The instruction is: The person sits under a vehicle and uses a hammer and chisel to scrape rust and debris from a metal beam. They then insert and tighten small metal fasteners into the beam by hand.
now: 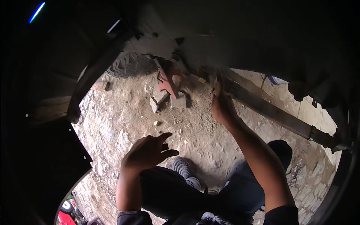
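Note:
My left hand [150,152] is open above the dirt ground [202,135], thumb and forefinger apart, holding nothing. My right hand [222,105] is raised to the long metal bar [270,110] under a dark vehicle body [225,45], its fingers closed on something near the bar that shadow makes too hard to make out. Left of that hand, a red metal stand or jack [168,82] stands by pale broken blocks [178,100]. Behind it is a treaded tire [127,65].
Dark panels [45,150] and low underside parts [296,90] surround me overhead and at both sides. My bent legs [165,191] and grey shoe [182,168] are below my hands. Small stones [156,123] lie on the ground. A red wheeled object [65,217] is at lower left.

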`<act>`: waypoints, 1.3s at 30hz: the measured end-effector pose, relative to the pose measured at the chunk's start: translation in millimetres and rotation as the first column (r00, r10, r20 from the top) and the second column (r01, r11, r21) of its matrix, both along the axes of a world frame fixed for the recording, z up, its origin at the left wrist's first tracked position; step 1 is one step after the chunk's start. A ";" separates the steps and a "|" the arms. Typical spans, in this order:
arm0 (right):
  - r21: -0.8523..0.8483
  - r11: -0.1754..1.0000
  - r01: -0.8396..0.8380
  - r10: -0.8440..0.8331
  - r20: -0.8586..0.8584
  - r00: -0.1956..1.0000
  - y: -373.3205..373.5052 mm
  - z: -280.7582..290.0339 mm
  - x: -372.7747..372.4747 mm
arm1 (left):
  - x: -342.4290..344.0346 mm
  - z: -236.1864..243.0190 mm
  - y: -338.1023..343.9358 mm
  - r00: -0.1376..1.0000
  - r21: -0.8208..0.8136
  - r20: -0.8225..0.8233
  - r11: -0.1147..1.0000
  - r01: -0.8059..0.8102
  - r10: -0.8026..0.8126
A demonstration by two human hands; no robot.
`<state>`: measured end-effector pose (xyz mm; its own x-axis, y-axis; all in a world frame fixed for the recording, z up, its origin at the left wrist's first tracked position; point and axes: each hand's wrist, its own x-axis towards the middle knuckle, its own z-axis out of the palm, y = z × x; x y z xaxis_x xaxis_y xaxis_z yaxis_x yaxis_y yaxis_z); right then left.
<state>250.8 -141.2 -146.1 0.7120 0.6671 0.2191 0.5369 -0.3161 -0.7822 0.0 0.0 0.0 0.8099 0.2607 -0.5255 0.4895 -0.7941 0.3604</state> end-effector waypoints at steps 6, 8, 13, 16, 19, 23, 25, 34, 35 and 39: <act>-0.231 0.959 0.167 -0.218 -0.220 0.951 52.5 14.1 25.0 | 25.6 0.0 -8.7 0.956 -0.027 0.283 0.995 0.093 -0.082; -0.174 0.950 0.258 -0.280 -0.116 0.953 56.3 0.6 43.8 | 48.3 3.6 -11.7 0.948 -0.065 0.301 0.989 0.133 -0.107; -0.196 0.960 0.199 -0.263 -0.398 0.879 37.6 5.1 -24.6 | 24.3 -5.2 -9.8 0.968 -0.010 0.240 0.997 0.080 -0.076; -0.148 0.967 0.209 -0.250 -0.381 0.890 33.1 1.7 -45.5 | 16.5 5.3 -12.9 0.995 -0.057 0.098 0.998 0.019 -0.013; -0.108 0.964 0.244 -0.267 -0.417 0.869 52.5 -2.5 -29.8 | 12.6 0.9 -9.1 0.994 -0.065 0.113 0.998 0.016 -0.009; 0.020 0.940 0.341 -0.320 -0.299 0.899 81.7 -16.5 -2.6 | 14.8 -7.2 -0.5 0.987 -0.050 0.157 0.998 0.030 -0.022; 0.053 0.929 0.366 -0.347 -0.218 0.912 88.3 -30.0 8.2 | 19.9 -12.0 3.4 0.990 -0.054 0.135 0.998 0.041 -0.034; -0.140 0.942 0.304 -0.334 -0.372 0.866 64.3 -23.5 -9.5 | -8.7 2.3 -3.2 0.996 0.030 0.005 0.996 -0.084 0.084; -0.171 0.940 0.296 -0.340 -0.386 0.857 58.5 -16.9 -27.5 | -12.1 4.7 -4.7 0.996 0.016 -0.016 0.996 -0.092 0.092; -0.134 0.954 0.269 -0.300 -0.379 0.876 40.3 -13.1 -52.2 | -13.9 13.6 -6.6 0.997 -0.018 -0.012 0.997 -0.078 0.078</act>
